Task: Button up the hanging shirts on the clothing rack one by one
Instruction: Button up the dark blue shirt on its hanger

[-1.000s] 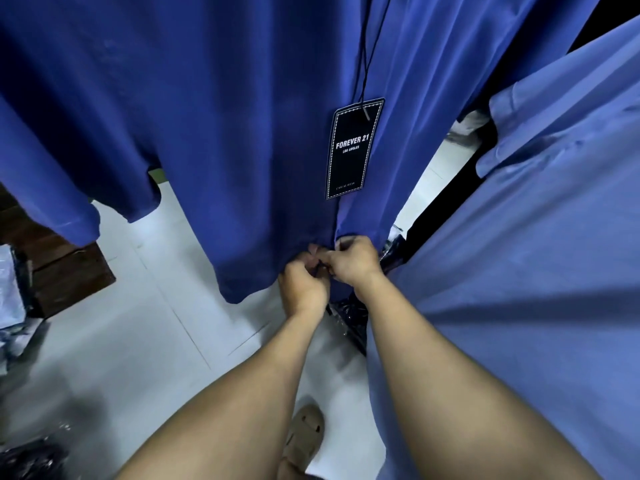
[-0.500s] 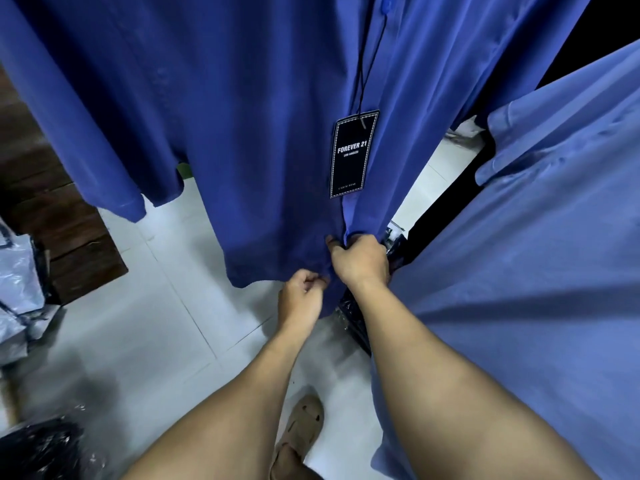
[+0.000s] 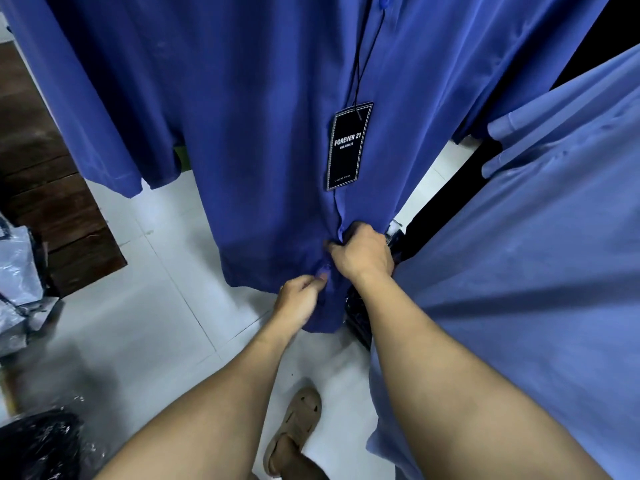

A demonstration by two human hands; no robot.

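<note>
White tile floor (image 3: 162, 306), sandalled foot (image 3: 298, 427) at the bottom edge, black plastic bag (image 3: 38, 445) in the floor's near-left corner, grey bags (image 3: 17, 282) along its left edge, dark wood boards (image 3: 52, 209) behind them.

Left hand (image 3: 299, 299): fingers curled, thumb and forefinger pinching the lower front edge of the dark blue shirt (image 3: 225, 133), just above its hem. Right hand (image 3: 363, 252): clenched on a bunch of the same shirt's placket, just above the left. Hands near each other, not touching. Button itself is too small to make out; can't tell if it's through the hole.

Shirt hangs straight ahead, black hang tag (image 3: 348, 147) on a cord down its front, one blue button (image 3: 382, 1) visible at the top edge. Lighter blue shirt (image 3: 519, 289) hangs to the right, against the right forearm.

Judgement: working the lowest buttons of this shirt.

Risks:
- fabric is loose and hanging, so the edges may slip and misalign, putting the button into the wrong hole
- right hand's bunched grip could hide the buttonhole
- downward pull could drag the shirt off its hanger
- tag cord could get caught in the placket
</note>
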